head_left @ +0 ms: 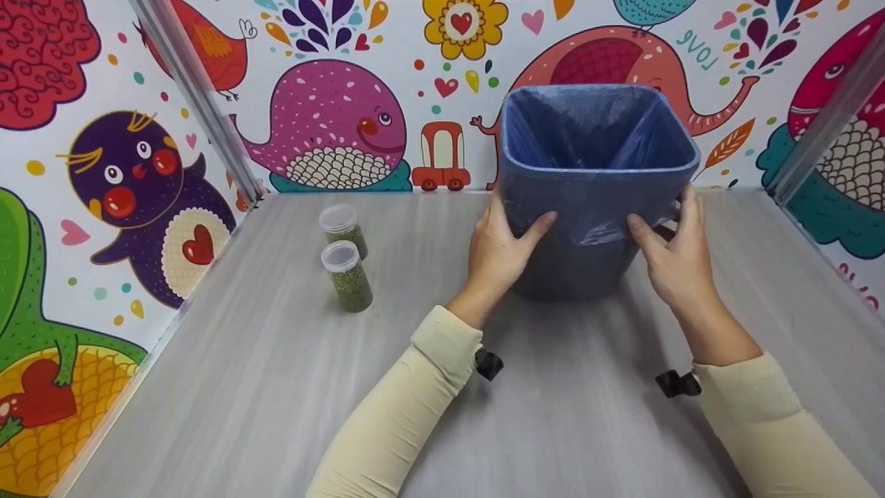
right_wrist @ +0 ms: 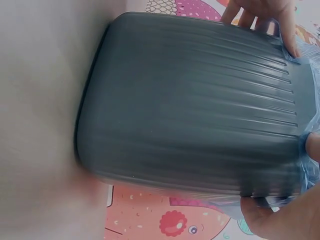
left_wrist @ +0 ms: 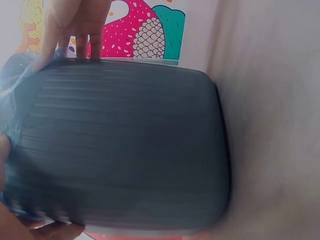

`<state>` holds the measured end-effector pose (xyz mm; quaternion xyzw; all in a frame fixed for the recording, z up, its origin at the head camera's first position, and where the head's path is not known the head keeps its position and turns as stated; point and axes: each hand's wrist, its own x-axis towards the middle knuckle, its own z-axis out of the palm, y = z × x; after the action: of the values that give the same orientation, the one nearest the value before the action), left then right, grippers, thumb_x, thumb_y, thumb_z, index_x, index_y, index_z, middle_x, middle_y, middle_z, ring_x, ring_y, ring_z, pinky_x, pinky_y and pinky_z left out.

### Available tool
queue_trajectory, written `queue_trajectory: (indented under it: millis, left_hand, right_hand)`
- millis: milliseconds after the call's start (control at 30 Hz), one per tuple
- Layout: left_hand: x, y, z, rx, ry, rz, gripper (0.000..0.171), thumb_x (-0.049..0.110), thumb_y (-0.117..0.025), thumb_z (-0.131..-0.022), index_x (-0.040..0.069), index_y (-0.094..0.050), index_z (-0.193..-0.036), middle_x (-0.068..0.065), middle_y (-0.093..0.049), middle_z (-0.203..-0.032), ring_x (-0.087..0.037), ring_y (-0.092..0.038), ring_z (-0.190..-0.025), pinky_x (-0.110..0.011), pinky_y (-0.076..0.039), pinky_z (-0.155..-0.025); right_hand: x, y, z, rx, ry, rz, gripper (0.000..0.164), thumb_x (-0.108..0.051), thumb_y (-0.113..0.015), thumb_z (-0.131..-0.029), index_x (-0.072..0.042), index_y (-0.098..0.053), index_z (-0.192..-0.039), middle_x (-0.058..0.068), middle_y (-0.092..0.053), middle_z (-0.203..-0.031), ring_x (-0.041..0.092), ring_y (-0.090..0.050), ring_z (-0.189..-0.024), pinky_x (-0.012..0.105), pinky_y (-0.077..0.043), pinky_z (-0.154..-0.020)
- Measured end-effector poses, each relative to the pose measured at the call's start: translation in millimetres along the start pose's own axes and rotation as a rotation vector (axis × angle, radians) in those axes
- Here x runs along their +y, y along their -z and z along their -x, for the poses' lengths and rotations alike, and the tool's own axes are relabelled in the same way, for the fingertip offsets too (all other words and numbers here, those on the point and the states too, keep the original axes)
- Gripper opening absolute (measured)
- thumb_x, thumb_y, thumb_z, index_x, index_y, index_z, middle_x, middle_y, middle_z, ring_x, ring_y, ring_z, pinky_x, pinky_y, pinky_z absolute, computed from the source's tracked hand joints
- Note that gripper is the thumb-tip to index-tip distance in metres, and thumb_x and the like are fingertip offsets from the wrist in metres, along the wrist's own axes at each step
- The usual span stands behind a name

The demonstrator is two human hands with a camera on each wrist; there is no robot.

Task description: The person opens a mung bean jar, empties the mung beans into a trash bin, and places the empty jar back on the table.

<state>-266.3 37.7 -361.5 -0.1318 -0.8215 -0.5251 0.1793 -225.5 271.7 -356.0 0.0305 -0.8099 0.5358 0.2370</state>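
A dark grey-blue trash bin (head_left: 574, 266) stands upright at the back right of the table, lined with a translucent blue bag (head_left: 574, 128) folded over its rim. My left hand (head_left: 503, 252) grips its left side, thumb on the front wall. On the opposite side, my right hand (head_left: 681, 259) holds it the same way. Ribbed walls of the bin (left_wrist: 125, 140) fill most of the left wrist view, with the right hand (left_wrist: 80, 25) at the top. In the right wrist view, the left hand (right_wrist: 265, 15) touches the bag's edge. Whether the base touches the table cannot be told.
Two clear lidded jars of small green grains, a front one (head_left: 352, 283) and a rear one (head_left: 346, 225), stand left of the bin. Cartoon-printed panels (head_left: 339, 124) enclose the grey table (head_left: 263, 387) at the back and sides.
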Motion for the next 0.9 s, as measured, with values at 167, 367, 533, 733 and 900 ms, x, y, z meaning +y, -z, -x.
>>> queue_trajectory:
  millis: [167, 367, 533, 733, 900]
  left_hand:
    - [-3.8, 7.8, 3.5, 0.019, -0.01, -0.003, 0.092, 0.044, -0.084, -0.092, 0.003, -0.039, -0.162, -0.016, -0.057, -0.156, -0.03, -0.058, -0.14, -0.045, -0.043, -0.119]
    - [-5.6, 18.8, 7.2, 0.016, 0.017, 0.012, 0.092, 0.045, -0.083, -0.093, 0.006, -0.038, -0.163, -0.012, -0.057, -0.156, -0.028, -0.059, -0.139, -0.045, -0.043, -0.119]
    - [-6.6, 27.2, 11.3, 0.022, 0.024, -0.013, 0.093, 0.048, -0.082, -0.092, 0.006, -0.038, -0.163, -0.014, -0.059, -0.154, -0.03, -0.06, -0.138, -0.047, -0.044, -0.118]
    - [-9.8, 40.2, 16.5, 0.018, 0.044, -0.025, 0.096, 0.049, -0.082, -0.093, 0.008, -0.034, -0.165, -0.015, -0.057, -0.155, -0.03, -0.059, -0.139, -0.05, -0.043, -0.118]
    - [-13.2, 49.9, 21.7, 0.034, 0.038, -0.02, 0.097, 0.048, -0.083, -0.092, 0.008, -0.034, -0.165, -0.015, -0.056, -0.157, -0.031, -0.058, -0.14, -0.05, -0.043, -0.119]
  right_hand:
    - [-3, -4, 5, -0.023, 0.033, 0.022, 0.088, -0.021, -0.069, -0.105, -0.019, -0.012, -0.173, 0.012, -0.028, -0.166, 0.035, -0.039, -0.146, 0.05, -0.041, -0.119]
    - [-6, -11, 8, -0.051, 0.044, 0.033, 0.094, -0.019, -0.07, -0.104, -0.022, -0.006, -0.173, 0.014, -0.024, -0.169, 0.039, -0.037, -0.149, 0.059, -0.038, -0.12]
    - [-10, -14, 12, -0.083, 0.074, 0.041, 0.095, -0.018, -0.071, -0.104, -0.019, -0.006, -0.173, 0.016, -0.026, -0.166, 0.036, -0.037, -0.149, 0.061, -0.038, -0.119]
    - [-12, -19, 16, -0.122, 0.106, 0.02, 0.093, -0.016, -0.071, -0.104, -0.018, -0.009, -0.173, 0.015, -0.031, -0.161, 0.033, -0.039, -0.147, 0.06, -0.04, -0.118]
    - [-14, -31, 21, -0.099, 0.099, -0.017, 0.09, -0.014, -0.068, -0.105, -0.015, -0.009, -0.173, 0.014, -0.03, -0.163, 0.031, -0.041, -0.145, 0.058, -0.039, -0.119]
